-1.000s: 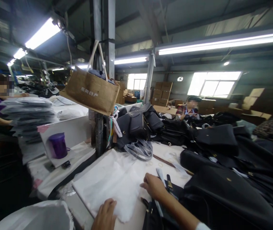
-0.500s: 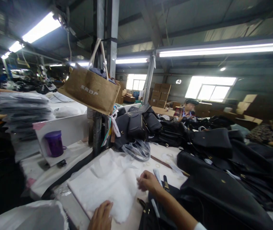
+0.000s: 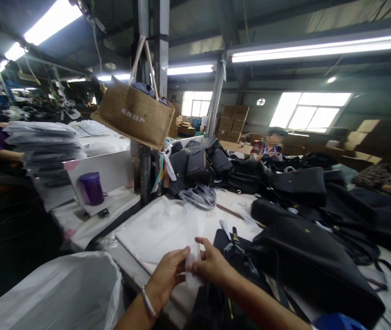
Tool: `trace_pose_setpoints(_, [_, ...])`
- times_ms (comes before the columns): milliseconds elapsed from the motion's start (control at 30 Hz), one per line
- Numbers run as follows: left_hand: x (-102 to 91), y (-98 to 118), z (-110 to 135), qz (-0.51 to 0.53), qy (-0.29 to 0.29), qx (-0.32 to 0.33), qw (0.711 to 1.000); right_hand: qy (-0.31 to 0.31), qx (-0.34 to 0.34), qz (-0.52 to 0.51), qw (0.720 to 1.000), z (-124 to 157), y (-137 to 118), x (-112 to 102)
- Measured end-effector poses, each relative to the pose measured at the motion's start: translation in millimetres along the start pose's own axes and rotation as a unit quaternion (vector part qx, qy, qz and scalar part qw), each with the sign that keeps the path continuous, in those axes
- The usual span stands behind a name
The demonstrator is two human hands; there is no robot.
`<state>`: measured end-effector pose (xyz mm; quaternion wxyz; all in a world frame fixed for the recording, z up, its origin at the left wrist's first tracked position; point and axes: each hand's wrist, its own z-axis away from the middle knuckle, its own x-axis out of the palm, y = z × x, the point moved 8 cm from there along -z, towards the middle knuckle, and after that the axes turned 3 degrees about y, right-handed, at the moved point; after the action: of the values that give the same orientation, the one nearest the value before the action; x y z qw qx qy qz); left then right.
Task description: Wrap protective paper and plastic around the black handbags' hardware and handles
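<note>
My left hand and my right hand meet at the near edge of a stack of white tissue sheets on the table. Both pinch the edge of a thin white sheet between fingers and thumb. A silver bangle circles my left wrist. Directly below and right of my hands lies a black handbag with its straps and tags spread toward me.
Black handbags are piled across the right and back of the table. A brown jute bag hangs on a post. A purple cup stands left, a white plastic sack near left. Other people work at left and far right.
My left hand has risen from lying flat on the tissue and come over to my right hand. Both now pinch one sheet's edge. The camera has tilted and moved closer.
</note>
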<state>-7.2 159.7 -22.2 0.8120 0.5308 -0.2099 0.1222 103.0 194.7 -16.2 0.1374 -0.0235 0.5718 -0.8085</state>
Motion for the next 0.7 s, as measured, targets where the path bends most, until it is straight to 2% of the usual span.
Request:
trace_pose_setpoints(100, [8.1,1,6,0.020,-0.017,0.012,1.000,-0.015,-0.017,-0.003,1.000,17,-8,4])
trace_pose_setpoints(200, [7.8,0,12,0.024,-0.016,0.025,0.999,-0.023,-0.016,-0.030,0.999,32,-14,3])
trace_pose_setpoints(300, [4.8,2,12,0.002,0.004,0.036,0.999,-0.011,0.007,-0.079,0.997,39,-13,-2])
trace_pose_setpoints(400, [6.9,6,10,-0.025,0.015,0.046,0.999,-0.036,0.041,-0.093,0.994,38,-7,1])
trace_pose_setpoints(467, [9.6,10,11,-0.041,0.019,0.053,0.998,-0.061,0.050,-0.060,0.995,36,-6,6])
trace_pose_setpoints(567, [8.9,14,19,-0.063,0.024,0.057,0.996,-0.073,0.026,0.016,0.997,38,-15,14])
trace_pose_setpoints(700, [-7.2,11,34,-0.088,0.018,0.045,0.995,-0.067,-0.001,0.107,0.992,53,-32,23])
